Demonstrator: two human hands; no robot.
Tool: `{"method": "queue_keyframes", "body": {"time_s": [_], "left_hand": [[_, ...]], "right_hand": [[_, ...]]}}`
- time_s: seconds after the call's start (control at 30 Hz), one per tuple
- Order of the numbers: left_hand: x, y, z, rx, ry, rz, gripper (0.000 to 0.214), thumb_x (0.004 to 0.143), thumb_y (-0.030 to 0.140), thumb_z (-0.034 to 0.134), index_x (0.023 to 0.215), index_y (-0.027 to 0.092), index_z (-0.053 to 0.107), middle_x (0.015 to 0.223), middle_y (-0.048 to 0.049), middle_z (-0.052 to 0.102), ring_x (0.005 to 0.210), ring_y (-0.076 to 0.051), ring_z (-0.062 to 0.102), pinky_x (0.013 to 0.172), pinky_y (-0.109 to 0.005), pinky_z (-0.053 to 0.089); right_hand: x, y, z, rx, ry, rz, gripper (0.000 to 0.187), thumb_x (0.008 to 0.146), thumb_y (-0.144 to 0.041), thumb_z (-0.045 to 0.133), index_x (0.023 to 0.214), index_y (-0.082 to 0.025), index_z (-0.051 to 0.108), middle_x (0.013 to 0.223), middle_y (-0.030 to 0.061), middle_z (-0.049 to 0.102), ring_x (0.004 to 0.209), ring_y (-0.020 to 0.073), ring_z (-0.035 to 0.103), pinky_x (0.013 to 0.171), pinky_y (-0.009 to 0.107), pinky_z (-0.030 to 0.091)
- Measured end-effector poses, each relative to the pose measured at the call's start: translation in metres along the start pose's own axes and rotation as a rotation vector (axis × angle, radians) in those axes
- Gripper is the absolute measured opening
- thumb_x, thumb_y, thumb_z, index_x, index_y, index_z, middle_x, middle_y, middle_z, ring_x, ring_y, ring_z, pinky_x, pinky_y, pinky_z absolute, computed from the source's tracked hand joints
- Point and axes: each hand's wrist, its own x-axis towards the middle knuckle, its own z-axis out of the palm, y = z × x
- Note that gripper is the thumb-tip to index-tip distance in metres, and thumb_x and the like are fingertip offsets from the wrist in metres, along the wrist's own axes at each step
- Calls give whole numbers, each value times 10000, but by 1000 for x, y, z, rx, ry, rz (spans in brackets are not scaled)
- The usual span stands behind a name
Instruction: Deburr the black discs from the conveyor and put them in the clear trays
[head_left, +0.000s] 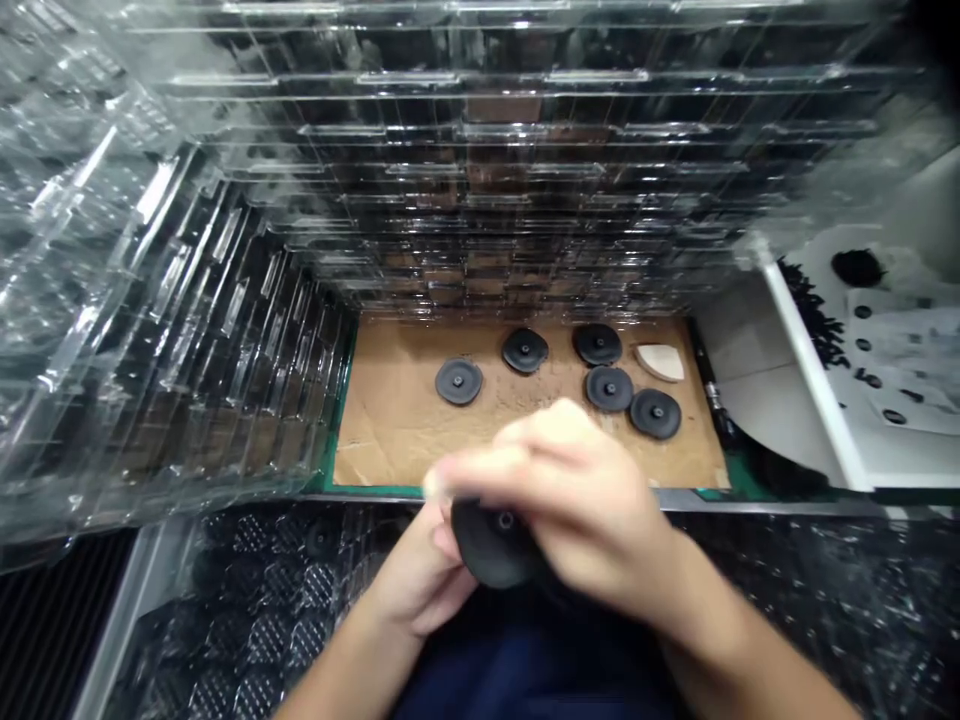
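Note:
A black rounded disc (491, 545) with a small round stub at its centre is held up in front of my body. My left hand (424, 580) grips its left edge, with thumb and fingers closed around the rim. My right hand (577, 500), smeared by motion, is curled over the disc's upper and right side, its fingertips pressed near the left hand's thumb. A further dark part below the right hand is too hidden to name. Several similar black discs, among them one at the left (458, 381) and one at the right (655, 413), lie on a cardboard sheet (397, 420) beyond my hands.
Tall stacks of clear plastic trays rise behind the cardboard (480, 220) and at the left (195, 330). A cream wedge-shaped piece (660, 362) lies at the cardboard's right. A white bin (814, 370) with small black parts stands farther right. Trays of dark discs (262, 620) sit below the bench edge.

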Motion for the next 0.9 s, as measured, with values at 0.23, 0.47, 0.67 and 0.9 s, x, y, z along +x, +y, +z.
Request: {"method": "queue_keyframes", "body": {"time_s": [0.23,0.47,0.67,0.9], "left_hand": [[-2,3,-9,-224,-201,8,568,638,457,781,1132,201,667,1060,-59,737,912,-219,716,899,-346,542],[-4,1,-20,-263,-216,30,520,793,568,584,1182,230,648,1108,-55,728,944,-237,713,945,-379,522],[-1,-3,-24,309,-128,446,680,798,426,670,1398,443,350,1199,-1,638,1039,-185,649,1000,-359,466],[0,-6,-28,1069,-185,889,1090,737,219,745,1485,360,-36,1204,-92,557,1094,-225,594,956,-408,506]], "right_hand": [[-36,92,21,-52,57,582,224,854,-275,562,1008,-243,721,921,47,657,817,198,620,739,336,501],[-75,84,56,-95,252,601,303,901,-268,466,1144,-209,636,1157,127,534,644,131,553,655,348,524],[-77,63,48,-30,264,557,227,888,-249,510,1009,-219,699,1061,104,621,919,212,608,711,338,515],[-73,28,16,137,320,582,186,879,-208,594,1014,-305,677,929,4,660,816,124,609,710,226,504]]}}
